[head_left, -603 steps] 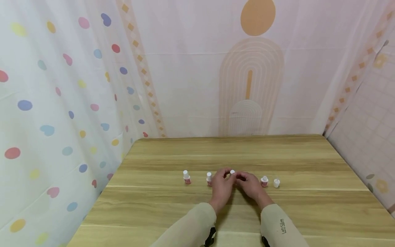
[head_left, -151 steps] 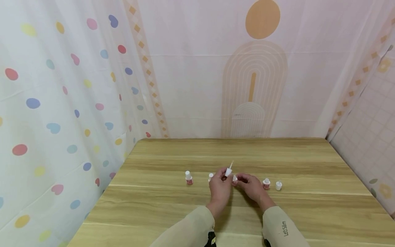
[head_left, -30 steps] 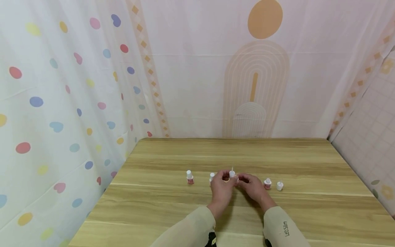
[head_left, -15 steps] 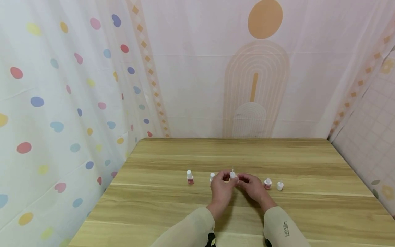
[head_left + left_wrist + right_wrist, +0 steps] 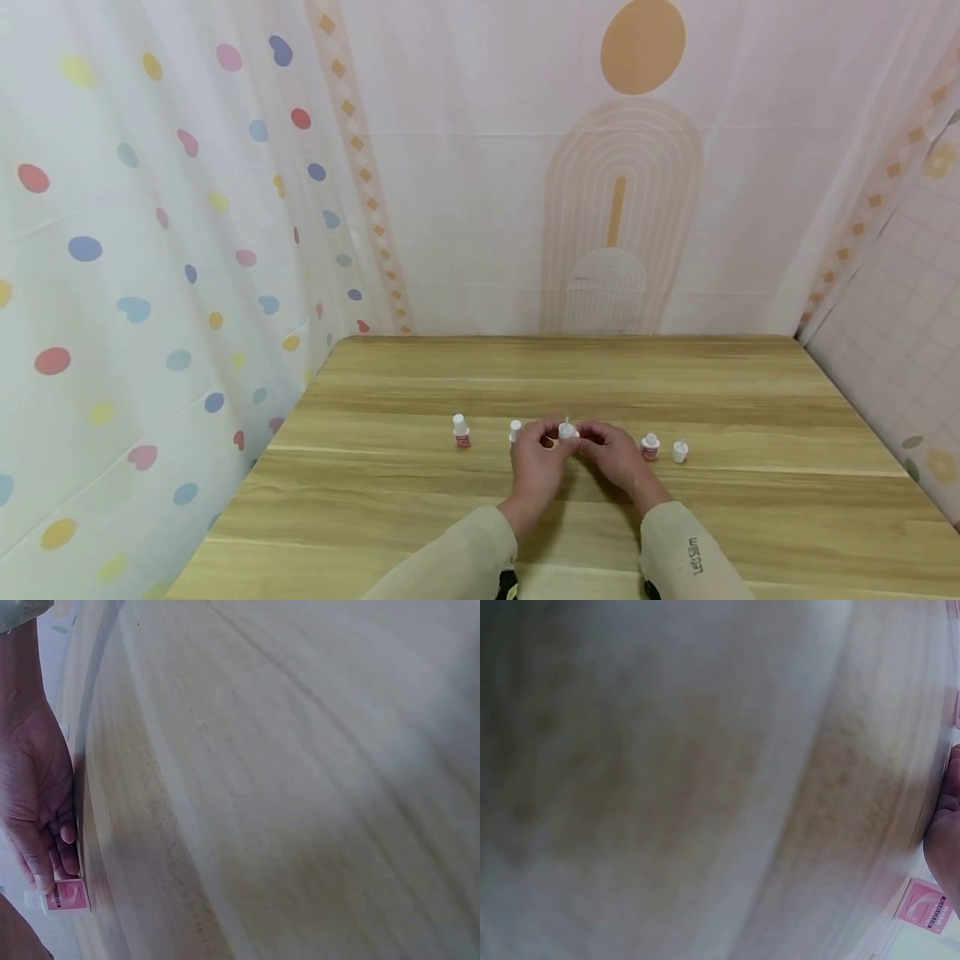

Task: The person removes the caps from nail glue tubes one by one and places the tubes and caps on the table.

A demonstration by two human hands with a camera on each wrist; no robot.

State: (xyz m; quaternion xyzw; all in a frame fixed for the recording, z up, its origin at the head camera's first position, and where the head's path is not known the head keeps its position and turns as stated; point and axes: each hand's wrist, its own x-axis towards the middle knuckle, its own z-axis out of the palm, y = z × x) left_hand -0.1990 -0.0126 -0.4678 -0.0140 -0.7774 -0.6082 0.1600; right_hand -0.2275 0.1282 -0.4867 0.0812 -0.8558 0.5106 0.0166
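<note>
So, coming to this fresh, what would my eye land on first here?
Probably the big orange circle high on the back curtain, right of centre, and the bright dotted curtain on the left. Then, close together over the wooden table, the left hand pinches an upturned white cap while the right hand holds a pink-labelled bottle. More little bottles stand to either side.

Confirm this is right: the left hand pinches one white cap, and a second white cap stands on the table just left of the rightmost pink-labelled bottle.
Not quite: the second white cap stands on the table just right of the rightmost pink-labelled bottle, as the head view shows. The left hand does pinch the first white cap.
</note>
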